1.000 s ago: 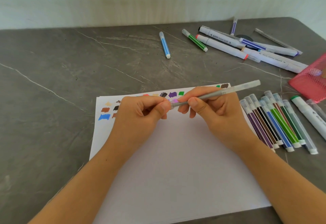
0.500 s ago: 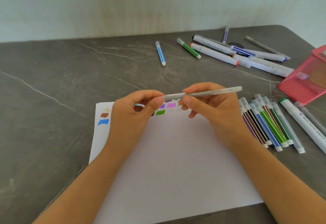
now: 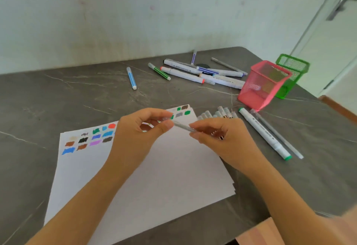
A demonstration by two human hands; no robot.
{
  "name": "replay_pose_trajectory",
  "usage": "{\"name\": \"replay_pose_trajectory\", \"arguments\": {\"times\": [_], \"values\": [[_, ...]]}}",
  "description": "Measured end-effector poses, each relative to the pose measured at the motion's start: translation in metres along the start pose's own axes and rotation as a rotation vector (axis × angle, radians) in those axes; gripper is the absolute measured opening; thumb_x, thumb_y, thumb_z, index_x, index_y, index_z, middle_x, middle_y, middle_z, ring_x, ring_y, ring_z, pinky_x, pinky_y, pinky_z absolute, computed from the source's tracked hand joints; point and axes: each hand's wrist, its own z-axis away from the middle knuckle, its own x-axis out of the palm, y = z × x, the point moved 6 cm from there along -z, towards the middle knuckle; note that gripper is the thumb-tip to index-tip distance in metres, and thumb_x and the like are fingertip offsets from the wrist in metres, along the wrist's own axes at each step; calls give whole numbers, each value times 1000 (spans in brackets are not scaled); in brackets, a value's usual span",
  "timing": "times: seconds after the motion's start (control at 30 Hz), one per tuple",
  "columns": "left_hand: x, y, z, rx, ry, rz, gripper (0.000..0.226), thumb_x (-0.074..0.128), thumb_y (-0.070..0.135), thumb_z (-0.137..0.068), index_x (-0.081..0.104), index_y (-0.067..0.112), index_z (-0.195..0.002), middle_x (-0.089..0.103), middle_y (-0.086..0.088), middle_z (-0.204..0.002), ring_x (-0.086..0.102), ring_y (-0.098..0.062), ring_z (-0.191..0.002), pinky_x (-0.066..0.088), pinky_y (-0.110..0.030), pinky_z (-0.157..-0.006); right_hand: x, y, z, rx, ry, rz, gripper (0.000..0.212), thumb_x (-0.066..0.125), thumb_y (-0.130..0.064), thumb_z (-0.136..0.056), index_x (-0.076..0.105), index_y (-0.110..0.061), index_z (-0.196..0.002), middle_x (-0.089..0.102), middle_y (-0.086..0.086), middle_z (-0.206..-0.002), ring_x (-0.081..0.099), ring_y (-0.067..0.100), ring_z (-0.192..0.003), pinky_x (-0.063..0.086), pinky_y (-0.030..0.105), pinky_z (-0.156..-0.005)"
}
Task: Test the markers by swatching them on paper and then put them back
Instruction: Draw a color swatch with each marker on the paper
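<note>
Grey marker [image 3: 181,126] tilted down-right since earlier frame, held over paper [image 3: 154,177]: tip end pinched by left hand [image 3: 135,136], barrel by right hand [image 3: 224,142], presumably for capping. Pink basket [image 3: 257,94] stood near on counter [image 3: 58,100] for returns.

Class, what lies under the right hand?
A row of markers on the table; only their far ends show. The right hand, gripping a grey pen, hides their barrels and colours.

Worn on head, wide-angle. Faces forward and down across tabletop [image 3: 58,94] toward wall [image 3: 96,22] in upper frame. Near: left hand [image 3: 135,138] and right hand [image 3: 226,142] at centre, forearms entering from lower corners. Far edge of tabletop slanting upward toward right of frame.
</note>
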Motion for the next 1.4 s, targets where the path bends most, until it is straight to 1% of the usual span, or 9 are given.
{"name": "replay_pose_trajectory", "arguments": {"times": [0.2,0.3,0.37,0.43,0.53,0.77,1.03,1.23,1.4], "values": [[66,22,-8,77,-185,-99,35,59,31,-89,59,27,-124,66,11,-113,59,1,-99,45,-8,-78,-45,24,31,58,229,37,31,66,-8,-86,69,-36,-98,66,-25,-96,64,3,-82,51,15,-71],[88,16,-12,98,-249,-435,49,45,45,-93,40,31,-140,49,8,-139,44,-8,-127,35,-29,-104,-73,37,47,38,396,154,24,64,1,-86,72,-20,-94,68,-15,-93,62,1,-83,47,11,-69],[95,10,-11,148,-263,-704,57,34,51,-94,26,30,-147,33,7,-151,29,-12,-139,23,-33,-111,-91,49,57,52,471,288,26,61,7,-85,73,-13,-96,69,-8,-95,60,-2,-85,42,5,-72],[99,-1,-9,152,-301,-861,65,22,58,-93,12,29,-150,16,8,-157,13,-11,-144,13,-34,-115,-104,66,64,118,481,422,31,58,10,-84,72,-12,-100,72,-1,-100,64,10,-88,43,13,-76],[101,-18,-5,121,-342,-983,79,4,72,-85,-1,28,-150,0,9,-158,0,-9,-145,4,-35,-116,-110,87,68,247,406,520,32,57,7,-83,72,-10,-105,70,4,-111,63,28,-102,45,31,-88],[103,-25,-5,28,-402,-991,87,3,72,-75,-3,27,-150,-5,7,-159,-2,-12,-146,0,-39,-117,-107,100,63,331,302,526,23,57,-20,-92,70,-14,-110,70,3,-111,59,24,-103,43,29,-78],[104,-26,-5,30,-397,-986,88,2,71,-74,-3,27,-150,-6,7,-158,-2,-12,-146,1,-39,-117,-111,110,62,362,325,499,27,51,-26,-95,67,-23,-117,65,-4,-123,54,20,-117,45,36,-91],[100,-22,-5,52,-370,-950,82,4,68,-80,1,27,-151,-2,9,-158,0,-10,-145,0,-36,-116,-106,97,47,301,343,482,26,55,-26,-93,67,-24,-116,64,-7,-122,53,18,-118,42,31,-91],[86,-22,-11,104,-304,-951,57,13,49,-98,4,29,-150,5,10,-158,4,-6,-144,2,-33,-116,-85,75,-1,217,308,416,24,54,-30,-94,67,-28,-113,66,-10,-116,59,12,-108,45,29,-86]]}}
